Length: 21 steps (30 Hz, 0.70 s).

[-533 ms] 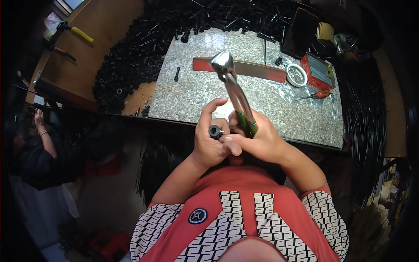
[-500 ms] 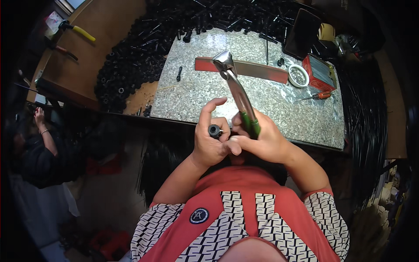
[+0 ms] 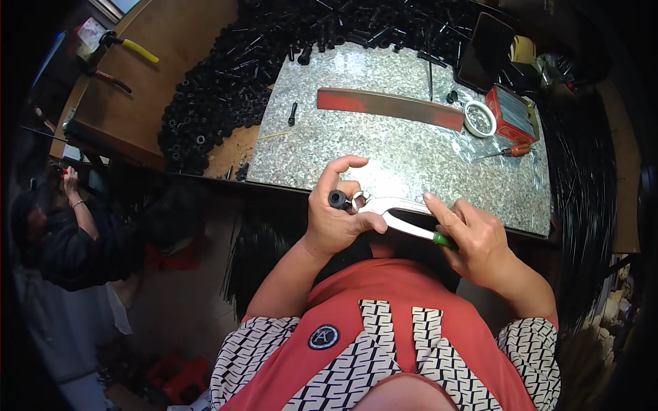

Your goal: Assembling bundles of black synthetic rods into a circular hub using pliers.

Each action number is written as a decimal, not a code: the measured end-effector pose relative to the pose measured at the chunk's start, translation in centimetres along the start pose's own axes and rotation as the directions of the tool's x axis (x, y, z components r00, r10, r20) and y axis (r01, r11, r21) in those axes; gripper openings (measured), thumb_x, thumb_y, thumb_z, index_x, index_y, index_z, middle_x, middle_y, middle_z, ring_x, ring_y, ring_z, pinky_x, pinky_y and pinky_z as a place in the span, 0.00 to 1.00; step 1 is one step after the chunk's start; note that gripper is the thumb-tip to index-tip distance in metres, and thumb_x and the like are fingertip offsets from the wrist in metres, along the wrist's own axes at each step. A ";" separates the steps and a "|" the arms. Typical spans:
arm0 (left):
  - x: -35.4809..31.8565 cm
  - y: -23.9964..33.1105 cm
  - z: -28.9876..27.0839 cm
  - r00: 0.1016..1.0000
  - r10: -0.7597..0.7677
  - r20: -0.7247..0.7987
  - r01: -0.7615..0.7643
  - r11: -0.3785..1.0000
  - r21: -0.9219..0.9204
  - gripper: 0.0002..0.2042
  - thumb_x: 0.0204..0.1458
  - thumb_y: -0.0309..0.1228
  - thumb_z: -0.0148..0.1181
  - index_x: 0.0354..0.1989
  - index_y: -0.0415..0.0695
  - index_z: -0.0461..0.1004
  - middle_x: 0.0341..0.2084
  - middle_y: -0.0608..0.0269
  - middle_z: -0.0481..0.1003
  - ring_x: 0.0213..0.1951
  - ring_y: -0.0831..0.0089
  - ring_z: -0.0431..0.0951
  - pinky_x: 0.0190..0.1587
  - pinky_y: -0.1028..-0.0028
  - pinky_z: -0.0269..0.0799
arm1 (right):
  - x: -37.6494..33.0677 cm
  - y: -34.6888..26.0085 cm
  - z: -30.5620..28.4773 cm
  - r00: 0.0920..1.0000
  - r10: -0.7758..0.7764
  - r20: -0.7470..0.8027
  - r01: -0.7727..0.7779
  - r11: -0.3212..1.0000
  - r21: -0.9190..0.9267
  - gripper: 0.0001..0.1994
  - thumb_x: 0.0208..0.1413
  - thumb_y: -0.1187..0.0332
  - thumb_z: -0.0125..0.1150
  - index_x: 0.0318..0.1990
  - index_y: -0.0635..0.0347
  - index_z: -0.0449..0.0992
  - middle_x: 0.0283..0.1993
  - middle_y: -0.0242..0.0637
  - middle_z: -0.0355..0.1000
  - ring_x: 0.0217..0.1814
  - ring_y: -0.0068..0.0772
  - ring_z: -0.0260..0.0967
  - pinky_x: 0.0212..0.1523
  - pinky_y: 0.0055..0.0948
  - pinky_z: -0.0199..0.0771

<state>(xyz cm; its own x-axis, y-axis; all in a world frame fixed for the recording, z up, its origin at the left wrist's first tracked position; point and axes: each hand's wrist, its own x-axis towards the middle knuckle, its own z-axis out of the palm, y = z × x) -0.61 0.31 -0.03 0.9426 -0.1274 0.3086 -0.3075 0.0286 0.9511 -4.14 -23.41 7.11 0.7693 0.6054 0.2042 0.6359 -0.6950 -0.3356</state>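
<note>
My left hand [image 3: 334, 216] is closed round a short black tubular part [image 3: 337, 199], its round open end facing up. In my right hand [image 3: 480, 240] is a pair of end-cutting pincers [image 3: 404, 205] with bright metal arms and green grips. The pincers lie crosswise between my hands, in front of the table edge. Their jaws are at the side of the black part, close to my left thumb and fingers. Whether the jaws grip anything there is too small to tell. My right index finger stretches along the upper handle.
A speckled stone slab [image 3: 356, 151] bears a red-and-grey metal strip [image 3: 391, 108], a white bowl of small pieces [image 3: 480, 119], a red box [image 3: 513, 113] and a screwdriver [image 3: 507, 151]. Black parts [image 3: 219, 103] heap behind and left. At far left works another person [image 3: 75, 233].
The pincers have swung down from upright to nearly level, jaws now at the black part. My right hand has moved right, away from my left hand, which keeps its hold.
</note>
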 end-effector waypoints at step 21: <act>-0.1 0.1 1.8 0.999 -0.044 0.002 0.045 0.999 -0.029 0.43 0.28 0.41 0.79 0.54 0.40 0.61 0.11 0.77 0.61 0.18 0.89 0.60 0.22 0.86 0.55 | -0.8 1.2 0.1 0.977 -0.147 -0.157 0.072 0.911 -0.406 0.36 0.36 0.77 0.63 0.61 0.54 0.65 0.30 0.38 0.61 0.27 0.36 0.61 0.26 0.32 0.60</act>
<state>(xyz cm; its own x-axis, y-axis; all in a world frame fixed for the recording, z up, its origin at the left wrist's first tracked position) -0.94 -1.49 -0.02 0.9551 -0.1307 0.2660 -0.2614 0.0517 0.9639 -3.97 -24.65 6.43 0.6677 0.6325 0.3926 0.6595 -0.7472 0.0823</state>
